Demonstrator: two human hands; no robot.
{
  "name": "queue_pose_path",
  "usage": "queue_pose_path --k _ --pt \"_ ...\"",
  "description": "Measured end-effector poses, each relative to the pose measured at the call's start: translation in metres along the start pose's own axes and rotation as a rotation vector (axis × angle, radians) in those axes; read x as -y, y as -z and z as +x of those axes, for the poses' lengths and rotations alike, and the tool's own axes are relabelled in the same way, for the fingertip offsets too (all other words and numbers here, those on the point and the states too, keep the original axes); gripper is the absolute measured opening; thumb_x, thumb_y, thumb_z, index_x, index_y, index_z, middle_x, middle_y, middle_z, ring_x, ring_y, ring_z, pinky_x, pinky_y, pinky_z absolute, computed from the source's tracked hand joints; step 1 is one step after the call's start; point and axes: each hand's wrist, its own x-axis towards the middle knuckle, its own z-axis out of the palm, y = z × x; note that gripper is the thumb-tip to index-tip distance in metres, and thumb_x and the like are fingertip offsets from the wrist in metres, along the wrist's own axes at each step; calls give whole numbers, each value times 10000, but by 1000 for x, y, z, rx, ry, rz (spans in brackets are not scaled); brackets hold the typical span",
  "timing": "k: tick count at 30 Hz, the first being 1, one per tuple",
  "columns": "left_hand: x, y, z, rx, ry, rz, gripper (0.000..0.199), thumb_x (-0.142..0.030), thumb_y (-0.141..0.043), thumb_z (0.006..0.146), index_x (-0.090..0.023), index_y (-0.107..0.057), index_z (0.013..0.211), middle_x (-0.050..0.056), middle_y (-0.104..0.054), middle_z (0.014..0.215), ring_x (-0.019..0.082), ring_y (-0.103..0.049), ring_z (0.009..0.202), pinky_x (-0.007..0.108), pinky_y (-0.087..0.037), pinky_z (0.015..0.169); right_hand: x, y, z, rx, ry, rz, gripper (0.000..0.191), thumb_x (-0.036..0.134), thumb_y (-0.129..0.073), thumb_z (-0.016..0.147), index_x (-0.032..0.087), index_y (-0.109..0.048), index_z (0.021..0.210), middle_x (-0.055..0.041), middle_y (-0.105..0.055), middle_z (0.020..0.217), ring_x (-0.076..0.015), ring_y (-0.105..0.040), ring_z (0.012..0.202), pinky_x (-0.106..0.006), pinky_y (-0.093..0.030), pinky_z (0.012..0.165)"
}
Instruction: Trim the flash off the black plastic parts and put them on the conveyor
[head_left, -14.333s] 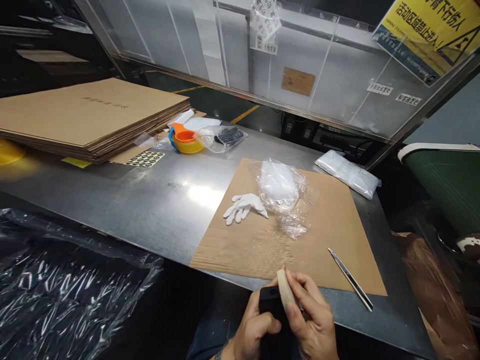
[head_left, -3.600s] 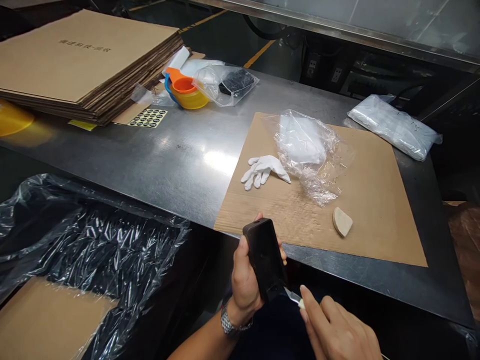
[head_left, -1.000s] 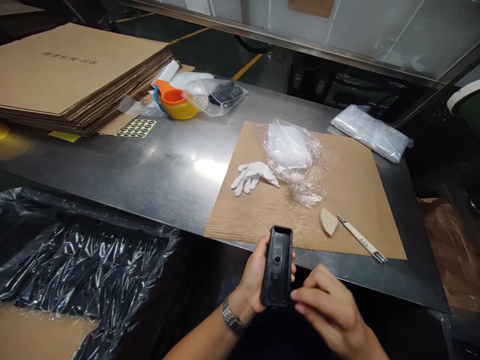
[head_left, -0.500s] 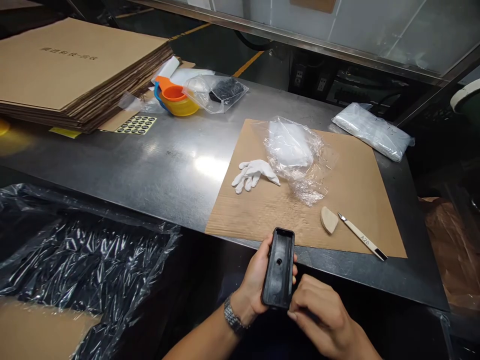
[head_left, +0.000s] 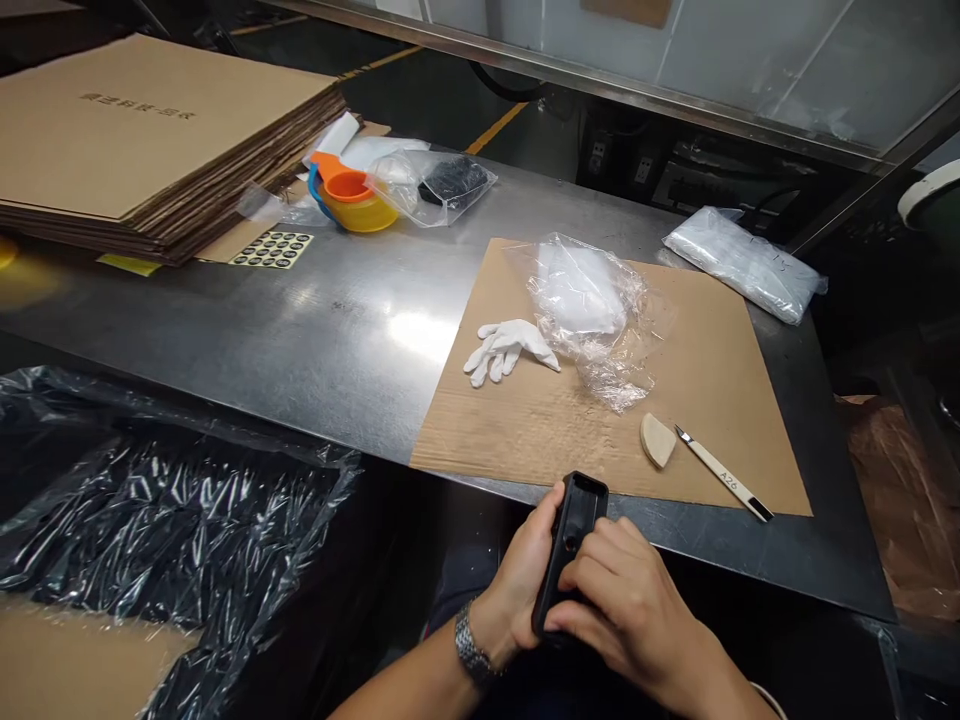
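A narrow black plastic tray-shaped part (head_left: 587, 496) with a hollow inside and a small hole is held just off the table's front edge. My left hand (head_left: 517, 580), with a metal-band watch on its wrist, wraps around its left side. My right hand (head_left: 626, 600) lies over the part's lower right half, fingers curled and thumb near the lower end; anything between those fingers is hidden. On the cardboard sheet (head_left: 712, 370) beyond lie a pale wedge-shaped block (head_left: 658, 441), a craft knife (head_left: 724, 474) marked A26, and a white glove (head_left: 510, 350).
A clear bag with white contents (head_left: 581, 290) rests on the cardboard; another plastic packet (head_left: 746, 262) lies behind right. Stacked cardboard (head_left: 165, 130), a sticker sheet (head_left: 271, 249) and nested orange, yellow and blue containers (head_left: 352, 195) occupy the metal table (head_left: 337, 330). Black plastic film (head_left: 180, 510) covers the lower left.
My right hand has moved up and left from beside the part to over its lower half. The part has shifted slightly right and down and tilted in my left hand.
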Motion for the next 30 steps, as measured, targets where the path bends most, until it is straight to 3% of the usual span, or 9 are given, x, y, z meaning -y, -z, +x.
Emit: queue_pose_path --k 4,6,9,14,20,22,25,27,30 --pt "4 1 -2 24 -33 48 384 -415 -532 837 -147 -525 563 -22 -520 478 78 -493 429 177 -412 461 -8 3 0 52 -166 98 361 512 -497 859 183 -541 716 17 -524 645 -125 -455 615 -268 -337 593" --pt "6 2 -4 37 -20 157 397 -461 -504 840 -138 -560 616 3 -551 477 100 -518 411 194 -418 436 -16 9 3 24 -268 106 273 451 -584 826 180 -554 844 7 -529 714 -138 -488 667 -270 -386 615" --pt "10 4 -7 53 -14 365 461 -559 -420 841 -138 -595 774 49 -619 528 142 -549 378 212 -402 358 -30 20 8 -54 -314 122 352 324 -632 811 166 -541 1112 -55 -557 921 -171 -530 835 -298 -448 715" --pt "12 5 -10 106 -31 450 523 -566 -374 855 -103 -603 772 72 -643 628 133 -573 401 219 -451 374 -44 28 15 -21 -243 295 126 191 -573 853 198 -691 899 -18 -621 758 -138 -556 746 -255 -434 672" --pt "9 8 -8 103 -29 472 580 -589 -381 842 -80 -632 723 80 -637 587 127 -567 395 202 -433 363 -47 23 11 -78 -405 376 225 244 -485 897 189 -697 845 -19 -648 742 -136 -586 717 -249 -443 658" --pt "6 10 -7 93 -34 460 624 -626 -377 823 -72 -643 715 80 -621 532 129 -561 394 202 -427 371 -44 18 1 -115 -482 366 244 291 -458 907 182 -665 978 -45 -663 857 -155 -602 789 -269 -465 715" --pt "1 9 -6 49 -146 395 587 -621 -423 807 -81 -651 780 67 -631 542 126 -565 422 210 -449 414 -31 6 -20 -44 -559 344 566 351 -574 830 217 -397 1351 -92 -565 1193 -219 -544 1039 -334 -457 847" --pt "-1 7 -6 31 -255 343 518 -591 -478 797 -101 -642 839 60 -656 604 129 -581 458 220 -463 443 -20 -4 -33 55 -594 387 807 340 -633 780 268 -177 1443 -86 -440 1342 -238 -455 1171 -355 -431 908" --pt "-1 5 -5 52 -297 294 495 -578 -473 807 -105 -617 777 41 -618 528 136 -572 454 230 -460 452 -8 -16 -40 120 -645 556 751 256 -589 794 297 -187 1427 -51 -518 1230 -188 -523 1058 -300 -462 818"
